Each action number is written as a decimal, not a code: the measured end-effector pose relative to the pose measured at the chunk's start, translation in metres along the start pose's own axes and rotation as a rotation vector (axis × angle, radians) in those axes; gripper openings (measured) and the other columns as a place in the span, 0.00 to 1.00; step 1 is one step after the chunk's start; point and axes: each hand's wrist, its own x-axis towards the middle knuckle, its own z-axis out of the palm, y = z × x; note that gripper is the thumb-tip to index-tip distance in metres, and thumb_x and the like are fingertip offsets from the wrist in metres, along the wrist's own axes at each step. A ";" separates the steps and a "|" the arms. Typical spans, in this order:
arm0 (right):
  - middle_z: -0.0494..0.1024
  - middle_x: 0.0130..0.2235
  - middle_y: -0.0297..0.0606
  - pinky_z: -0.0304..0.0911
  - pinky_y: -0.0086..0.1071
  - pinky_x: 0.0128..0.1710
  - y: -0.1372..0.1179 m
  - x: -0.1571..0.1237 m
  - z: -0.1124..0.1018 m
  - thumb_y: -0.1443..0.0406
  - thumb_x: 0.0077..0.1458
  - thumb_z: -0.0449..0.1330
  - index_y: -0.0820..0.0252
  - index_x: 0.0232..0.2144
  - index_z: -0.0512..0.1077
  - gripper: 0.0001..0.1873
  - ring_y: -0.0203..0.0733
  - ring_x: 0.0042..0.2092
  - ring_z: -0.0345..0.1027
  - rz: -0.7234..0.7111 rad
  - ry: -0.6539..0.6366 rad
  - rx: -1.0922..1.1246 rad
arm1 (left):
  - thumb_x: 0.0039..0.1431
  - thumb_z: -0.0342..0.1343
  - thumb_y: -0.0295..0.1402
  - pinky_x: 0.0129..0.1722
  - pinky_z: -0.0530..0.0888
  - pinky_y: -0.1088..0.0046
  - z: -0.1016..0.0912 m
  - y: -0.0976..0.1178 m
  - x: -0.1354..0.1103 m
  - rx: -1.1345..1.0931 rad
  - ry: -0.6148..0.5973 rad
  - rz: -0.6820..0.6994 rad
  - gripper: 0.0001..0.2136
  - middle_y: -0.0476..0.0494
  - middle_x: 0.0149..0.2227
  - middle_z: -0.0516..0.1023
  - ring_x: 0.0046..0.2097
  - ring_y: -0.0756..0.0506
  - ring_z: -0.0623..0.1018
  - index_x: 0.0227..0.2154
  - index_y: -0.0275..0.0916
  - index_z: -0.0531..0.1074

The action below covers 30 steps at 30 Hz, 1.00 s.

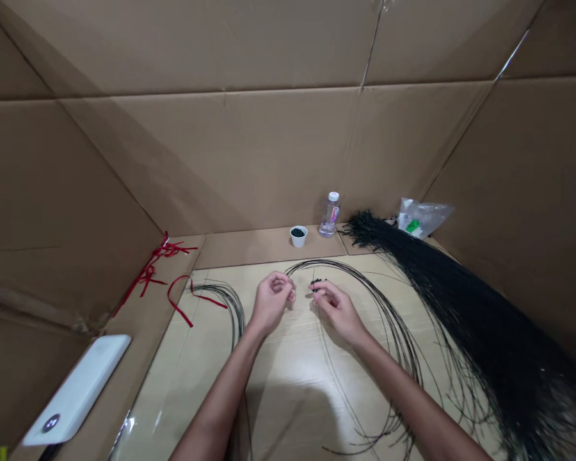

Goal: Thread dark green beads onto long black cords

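Thin black strands (352, 273) sweep in a wide arc over the pale wood-patterned tabletop (182, 378), rising just past the fingertips of both hands and curving down to the right toward the near edge. Left hand (271, 302) is closed, its fingers curled in against the thumb just above the arc; whether it grips a strand is too fine to tell. Right hand (336, 312) is also closed, thumb and forefinger pinched at a small black tuft (317, 281) just beside the left fingertips. The two hands nearly touch.

Left of the hands, a second bunch of black strands (228, 301) curves over the table, with a red ribbon (178, 301) lying just beside it. More red ribbon (153, 266) lies tangled on the cardboard ledge (264, 246) farther left, and a white power bank (77, 390) rests on that ledge near the lower-left corner.

To the right, a thick black strand bundle (461, 320) runs diagonally from the far corner down past the table's right side. Farther back on the ledge stand a small white cup (298, 236) holding dark bits and a clear water bottle (330, 216), with a crumpled plastic bag (422, 218) behind the bundle's tip. Cardboard walls (221, 160) enclose everything.
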 end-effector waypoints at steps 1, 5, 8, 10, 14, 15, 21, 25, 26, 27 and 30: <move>0.77 0.33 0.36 0.61 0.33 0.33 0.005 -0.002 0.000 0.49 0.63 0.65 0.57 0.44 0.78 0.19 0.42 0.33 0.68 -0.010 -0.012 -0.041 | 0.51 0.65 0.32 0.27 0.75 0.75 0.006 -0.006 -0.003 -0.025 -0.030 -0.005 0.07 0.48 0.28 0.79 0.26 0.50 0.77 0.30 0.38 0.73; 0.76 0.32 0.36 0.58 0.32 0.32 0.011 -0.008 0.001 0.49 0.67 0.61 0.58 0.42 0.78 0.19 0.41 0.32 0.64 -0.033 -0.041 -0.163 | 0.52 0.71 0.36 0.31 0.78 0.74 0.014 -0.020 -0.012 -0.145 -0.107 -0.049 0.12 0.47 0.30 0.81 0.28 0.49 0.79 0.35 0.37 0.76; 0.73 0.29 0.33 0.55 0.31 0.30 0.008 -0.011 0.005 0.49 0.68 0.60 0.58 0.39 0.77 0.19 0.39 0.30 0.61 -0.038 -0.014 -0.168 | 0.51 0.75 0.39 0.34 0.79 0.73 0.013 -0.020 -0.015 -0.205 -0.090 -0.075 0.20 0.47 0.32 0.82 0.30 0.49 0.80 0.45 0.36 0.79; 0.70 0.28 0.31 0.53 0.31 0.29 0.007 -0.012 0.007 0.50 0.69 0.59 0.58 0.38 0.76 0.18 0.38 0.29 0.58 -0.031 -0.007 -0.170 | 0.51 0.75 0.39 0.36 0.80 0.73 0.010 -0.020 -0.015 -0.205 -0.076 -0.083 0.22 0.45 0.33 0.83 0.31 0.49 0.81 0.47 0.36 0.80; 0.65 0.26 0.29 0.49 0.32 0.28 0.007 -0.014 0.007 0.52 0.69 0.60 0.57 0.36 0.76 0.16 0.37 0.27 0.54 -0.008 -0.033 -0.194 | 0.52 0.75 0.41 0.35 0.79 0.73 0.008 -0.022 -0.017 -0.209 -0.031 -0.084 0.16 0.42 0.34 0.84 0.31 0.49 0.80 0.38 0.36 0.83; 0.64 0.26 0.28 0.49 0.32 0.28 0.007 -0.014 0.007 0.52 0.69 0.60 0.57 0.36 0.76 0.16 0.37 0.27 0.54 -0.007 -0.035 -0.202 | 0.52 0.75 0.41 0.35 0.79 0.73 0.008 -0.023 -0.017 -0.217 -0.024 -0.080 0.15 0.43 0.33 0.84 0.31 0.49 0.80 0.37 0.36 0.83; 0.63 0.25 0.28 0.49 0.32 0.29 0.003 -0.017 0.005 0.56 0.70 0.58 0.57 0.35 0.76 0.14 0.37 0.27 0.54 -0.039 -0.058 -0.281 | 0.53 0.75 0.41 0.34 0.78 0.73 0.010 -0.022 -0.019 -0.210 -0.057 -0.069 0.14 0.45 0.30 0.82 0.30 0.49 0.79 0.35 0.36 0.82; 0.65 0.26 0.29 0.51 0.32 0.30 0.000 -0.019 0.005 0.57 0.70 0.58 0.57 0.34 0.76 0.14 0.37 0.27 0.56 -0.058 -0.072 -0.310 | 0.53 0.75 0.42 0.33 0.78 0.72 0.010 -0.023 -0.019 -0.200 -0.056 -0.082 0.15 0.45 0.30 0.82 0.29 0.49 0.79 0.36 0.36 0.82; 0.65 0.25 0.29 0.51 0.32 0.29 0.000 -0.019 0.005 0.57 0.70 0.58 0.57 0.34 0.76 0.14 0.37 0.27 0.56 -0.062 -0.070 -0.313 | 0.53 0.75 0.42 0.33 0.78 0.73 0.009 -0.024 -0.019 -0.197 -0.057 -0.081 0.15 0.45 0.29 0.82 0.29 0.49 0.79 0.36 0.36 0.82; 0.65 0.25 0.29 0.50 0.32 0.29 0.000 -0.019 0.005 0.58 0.70 0.58 0.57 0.34 0.76 0.14 0.37 0.27 0.56 -0.066 -0.068 -0.317 | 0.53 0.74 0.43 0.33 0.78 0.73 0.009 -0.024 -0.019 -0.190 -0.058 -0.081 0.15 0.45 0.29 0.82 0.29 0.49 0.79 0.36 0.36 0.82; 0.66 0.24 0.29 0.50 0.32 0.29 -0.001 -0.019 0.005 0.58 0.69 0.59 0.57 0.33 0.76 0.13 0.37 0.26 0.55 -0.066 -0.073 -0.328 | 0.54 0.74 0.44 0.32 0.77 0.73 0.009 -0.025 -0.019 -0.163 -0.065 -0.081 0.16 0.45 0.27 0.81 0.29 0.48 0.79 0.35 0.36 0.82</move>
